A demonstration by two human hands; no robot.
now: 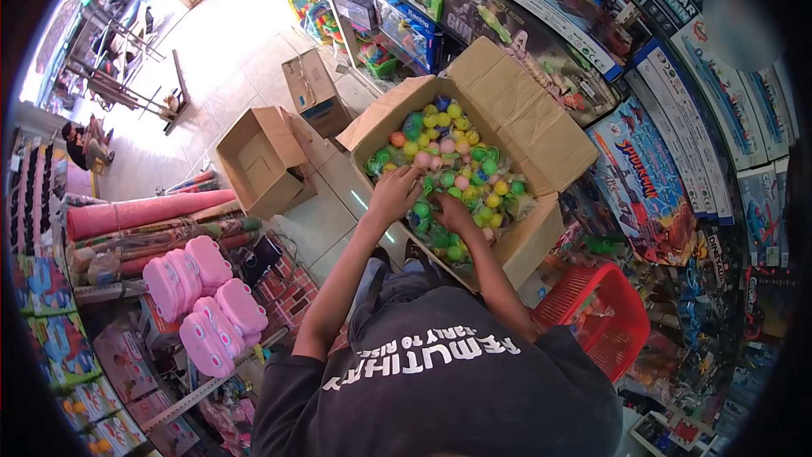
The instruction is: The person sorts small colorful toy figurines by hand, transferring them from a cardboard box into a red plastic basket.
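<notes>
An open cardboard box (529, 241) is full of small balls (461, 145) in yellow, green, pink and blue, some in clear plastic. My left hand (397, 193) rests at the box's near left side, on the balls, with its fingers curled together; what they hold, if anything, is hidden. Just to the right of it, my right hand (452, 211) reaches down among green balls. Its fingertips are partly hidden by the balls and plastic, so its grip is unclear.
Two more cardboard boxes (254, 161) stand on the tiled floor at the left. A red basket (622, 322) is at my right. Pink cases (211, 330) and rolled goods (144, 211) lie at the left. Shelves of boxed toys (634, 178) line the right; a seated person (85, 145) is far left.
</notes>
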